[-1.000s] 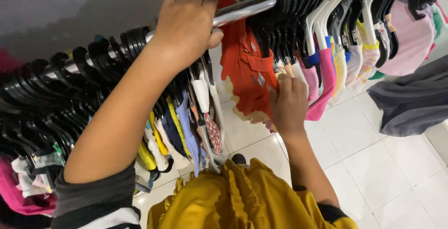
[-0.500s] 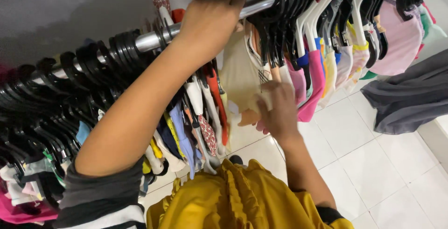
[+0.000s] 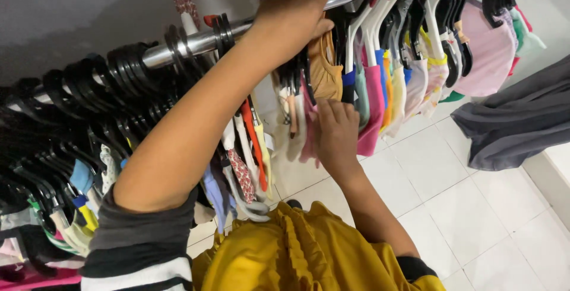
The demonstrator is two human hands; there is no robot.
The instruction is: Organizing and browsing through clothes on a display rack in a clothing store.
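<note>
Left hand: the left hand [image 3: 294,9], top centre of the frame, is curled over the metal rail [image 3: 196,42], fingers pressed together and wrapped around the bar where the hanger hooks meet it.
Right hand: the right hand [image 3: 337,134], at the middle of the frame, reaches up into the hanging clothes with fingers close together; whether the tips pinch any cloth cannot be told.
Thing in hand: a tan top [image 3: 325,71] hangs just below the left hand and just above the right fingertips, between black hangers [image 3: 89,89] to the left and white hangers [image 3: 380,24] to the right.
Around it: a pink top [image 3: 371,113] hangs just right of the right hand; a yellow garment [image 3: 297,255] fills the bottom centre; grey cloth [image 3: 516,119] hangs at the right over the white tiled floor [image 3: 463,208].
Step, as judged: going through the rail, with the tan top singled out.
Next move calls for: a gap held open on the bar and a firm hold on that one top's cloth or hook.
</note>
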